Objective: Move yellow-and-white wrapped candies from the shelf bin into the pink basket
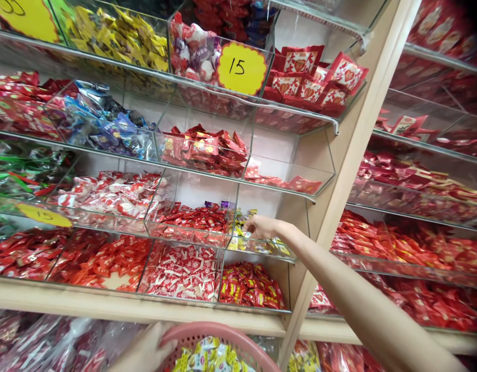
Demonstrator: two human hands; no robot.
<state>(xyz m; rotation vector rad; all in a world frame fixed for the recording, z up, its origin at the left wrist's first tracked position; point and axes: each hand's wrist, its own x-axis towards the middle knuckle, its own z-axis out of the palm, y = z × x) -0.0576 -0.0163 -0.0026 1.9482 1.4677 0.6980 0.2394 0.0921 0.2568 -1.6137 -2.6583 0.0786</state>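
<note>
My right hand (pixel 258 227) reaches into a clear compartment of yellow-wrapped candies (pixel 277 245) near the shelf's right post. Its fingers curl down among the wrappers, and whatever they hold is hidden. At the bottom of the view my left hand (pixel 149 347), slightly blurred, grips the left rim of a pink plastic basket (pixel 238 338) with holes in its wall. Inside the basket lie yellow-and-white wrapped candies (pixel 209 356). Directly below my right hand is a compartment of red-and-yellow wrapped candies (pixel 252 287); to its left are small red-wrapped candies (pixel 195 219).
Clear dividers and front panels split the shelves into candy compartments. A wooden post (pixel 349 134) separates these from another rack on the right. A yellow price tag (pixel 242 67) reading 15 hangs above. Below the wooden ledge (pixel 87 305) lie bagged sweets (pixel 41 341).
</note>
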